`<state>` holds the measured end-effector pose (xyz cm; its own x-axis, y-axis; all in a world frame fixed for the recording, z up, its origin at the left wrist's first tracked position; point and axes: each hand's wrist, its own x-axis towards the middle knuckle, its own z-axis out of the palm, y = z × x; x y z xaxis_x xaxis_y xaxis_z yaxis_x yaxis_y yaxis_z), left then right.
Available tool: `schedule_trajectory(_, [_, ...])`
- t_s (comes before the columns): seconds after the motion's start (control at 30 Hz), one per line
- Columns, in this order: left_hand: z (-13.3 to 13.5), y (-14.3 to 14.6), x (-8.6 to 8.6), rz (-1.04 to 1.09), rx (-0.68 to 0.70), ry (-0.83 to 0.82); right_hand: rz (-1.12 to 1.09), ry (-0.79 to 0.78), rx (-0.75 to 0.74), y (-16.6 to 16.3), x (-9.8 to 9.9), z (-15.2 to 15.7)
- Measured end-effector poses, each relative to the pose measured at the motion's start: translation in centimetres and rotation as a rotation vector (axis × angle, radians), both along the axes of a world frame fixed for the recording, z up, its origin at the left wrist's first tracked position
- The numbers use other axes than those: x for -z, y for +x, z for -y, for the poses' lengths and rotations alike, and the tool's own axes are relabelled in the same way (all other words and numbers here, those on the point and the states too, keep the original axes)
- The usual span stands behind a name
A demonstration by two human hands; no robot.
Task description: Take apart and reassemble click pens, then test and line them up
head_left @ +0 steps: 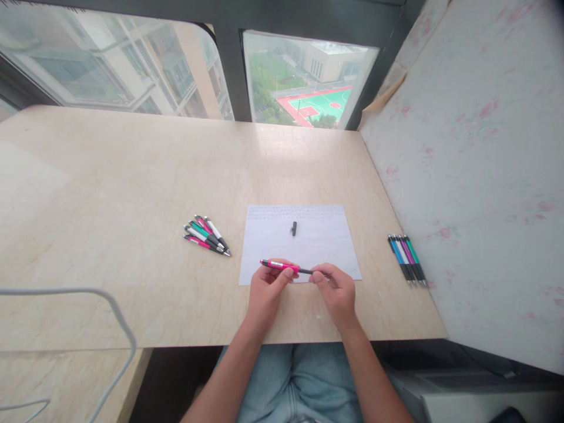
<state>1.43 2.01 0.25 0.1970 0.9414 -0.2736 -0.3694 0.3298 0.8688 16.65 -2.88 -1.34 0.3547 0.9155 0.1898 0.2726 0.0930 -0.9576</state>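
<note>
A pink and black pen lies level across both hands, above the lower edge of a white sheet of paper. My left hand grips its pink barrel between thumb and fingers. At the pen's dark right end, my right hand pinches the tip, its fingertips covering that end. Farther up on the paper rests a small black piece with a side projection, perhaps a pen clip part. Rows of faint writing run along the sheet's top.
Left of the paper lies a fanned pile of several pens in pink, green and white. Several more pens lie side by side near the papered wall at right. A grey cable arches over the table's left front; windows stand behind.
</note>
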Motion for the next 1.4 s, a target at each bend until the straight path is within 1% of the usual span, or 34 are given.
schedule_trajectory(0.1, [0.0,0.0,-0.2,-0.005,-0.007,-0.008,0.035,0.0,0.014,0.0,-0.2,0.0])
schedule_trajectory(0.2, [-0.1,0.1,-0.5,-0.018,-0.014,-0.009,0.037,0.054,0.026,-0.1,-0.4,-0.2])
schedule_trajectory(0.4, [0.0,0.1,-0.5,0.0,-0.011,-0.001,0.007,0.139,-0.006,-0.1,-0.8,-0.2])
schedule_trajectory(0.57, [-0.1,-0.1,-0.2,0.109,-0.024,-0.04,0.07,0.194,-0.052,0.3,-1.9,0.0])
schedule_trajectory(0.83, [-0.1,-0.2,0.0,0.274,-0.021,-0.162,0.315,0.162,-0.062,1.1,-4.4,0.6])
schedule_trajectory(1.03, [-0.2,-0.5,0.2,0.351,-0.02,-0.208,0.362,0.171,-0.026,2.1,-6.3,1.4])
schedule_trajectory(1.17, [-0.2,-0.5,0.1,0.393,-0.026,-0.231,0.341,0.16,0.012,2.5,-6.9,1.6])
schedule_trajectory(1.4, [-0.1,-0.6,0.1,0.413,-0.004,-0.226,0.445,0.127,-0.055,2.2,-7.7,1.3])
